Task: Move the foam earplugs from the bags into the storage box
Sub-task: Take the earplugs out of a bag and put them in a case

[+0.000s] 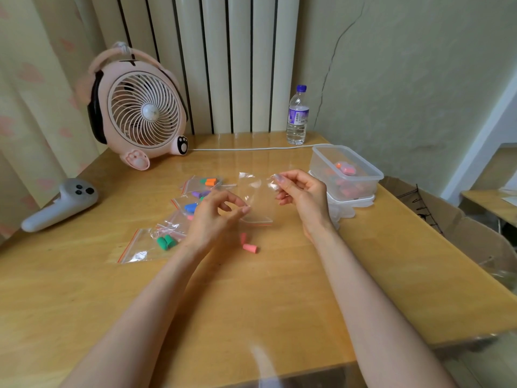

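Left hand, right hand: both pinching empty clear plastic bag; pink foam earplugs loose beside it (next: into translucent storage box).

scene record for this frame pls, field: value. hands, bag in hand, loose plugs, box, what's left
empty bag: clear, held over table, red zip edge down
left hand: pinches the bag's lower left edge
right hand: pinches the bag's upper corner
loose earplugs: two pink, on the table below the bag
storage box: open top, right of the hands, pink and orange plugs inside
filled bags: several at left; green, blue, purple, orange plugs
status: loose pair not yet boxed
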The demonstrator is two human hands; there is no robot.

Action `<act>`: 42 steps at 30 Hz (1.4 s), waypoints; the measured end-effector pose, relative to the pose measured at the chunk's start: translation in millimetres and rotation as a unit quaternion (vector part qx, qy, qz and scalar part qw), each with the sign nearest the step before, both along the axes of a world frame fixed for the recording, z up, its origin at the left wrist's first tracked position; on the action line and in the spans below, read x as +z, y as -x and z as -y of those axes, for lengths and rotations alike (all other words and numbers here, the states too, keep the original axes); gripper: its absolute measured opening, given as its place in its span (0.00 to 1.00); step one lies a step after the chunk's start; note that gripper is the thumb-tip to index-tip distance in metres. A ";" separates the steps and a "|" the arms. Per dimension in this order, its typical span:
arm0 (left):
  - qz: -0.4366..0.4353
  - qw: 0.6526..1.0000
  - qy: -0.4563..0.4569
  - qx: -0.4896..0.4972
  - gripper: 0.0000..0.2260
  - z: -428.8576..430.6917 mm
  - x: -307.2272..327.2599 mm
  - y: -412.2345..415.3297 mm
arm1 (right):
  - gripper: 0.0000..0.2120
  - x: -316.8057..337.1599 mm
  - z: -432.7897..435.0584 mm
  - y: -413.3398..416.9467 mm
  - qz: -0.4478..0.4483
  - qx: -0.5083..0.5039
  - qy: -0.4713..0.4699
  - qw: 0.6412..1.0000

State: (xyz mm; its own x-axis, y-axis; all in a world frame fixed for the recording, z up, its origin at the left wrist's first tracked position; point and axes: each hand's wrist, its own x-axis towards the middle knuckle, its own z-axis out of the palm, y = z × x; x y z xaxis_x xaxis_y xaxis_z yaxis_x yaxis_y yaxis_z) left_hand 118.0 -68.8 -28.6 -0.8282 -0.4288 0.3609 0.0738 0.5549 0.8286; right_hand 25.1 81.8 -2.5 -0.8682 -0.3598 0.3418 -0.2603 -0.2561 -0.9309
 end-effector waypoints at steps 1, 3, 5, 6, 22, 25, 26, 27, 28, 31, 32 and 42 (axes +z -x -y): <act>-0.006 1.000 -0.003 0.012 0.04 1.1 -0.5 0.4 | 0.02 -0.1 0.6 0.0 0.000 0.004 0.000 1.000; -0.024 0.998 -0.038 0.051 0.06 6.6 -2.6 2.2 | 0.02 -3.0 2.0 3.4 0.003 -0.009 -0.015 1.000; -0.031 0.992 -0.063 0.101 0.06 13.7 -6.3 3.5 | 0.04 -10.7 3.5 11.2 0.007 -0.067 -0.049 0.997; -0.025 0.990 -0.067 0.123 0.05 17.1 -9.1 4.4 | 0.04 -15.2 3.8 15.4 -0.001 -0.111 -0.085 0.990; -0.024 0.990 0.051 0.129 0.10 1.7 -8.1 -0.1 | 0.16 -37.2 -13.7 35.5 -0.168 -0.266 -0.550 0.774; -0.031 0.991 0.057 0.113 0.08 0.8 -6.5 -0.2 | 0.20 -39.8 -12.2 37.2 -0.207 -0.242 -0.562 0.764; -0.034 0.992 0.057 0.110 0.07 0.4 -5.8 0.1 | 0.22 -40.9 -11.7 37.8 -0.213 -0.230 -0.576 0.755; -0.036 0.992 0.059 0.108 0.07 0.0 -4.8 0.2 | 0.23 -41.8 -10.8 38.7 -0.219 -0.221 -0.591 0.745; -0.039 0.992 0.062 0.106 0.07 -0.1 -4.2 0.4 | 0.24 -42.2 -9.8 39.1 -0.224 -0.216 -0.602 0.735; -0.050 0.992 0.068 0.095 0.06 -1.3 -1.9 -0.4 | 0.23 -39.9 -5.3 37.4 -0.247 -0.215 -0.621 0.713; -0.056 0.992 0.068 0.090 0.06 -1.7 -1.4 -0.5 | 0.22 -38.1 -2.9 36.3 -0.250 -0.214 -0.624 0.709; -0.045 0.996 0.075 0.012 0.03 -5.9 13.0 -2.0 | 0.12 -27.5 11.9 50.2 -0.275 -0.201 -0.636 0.692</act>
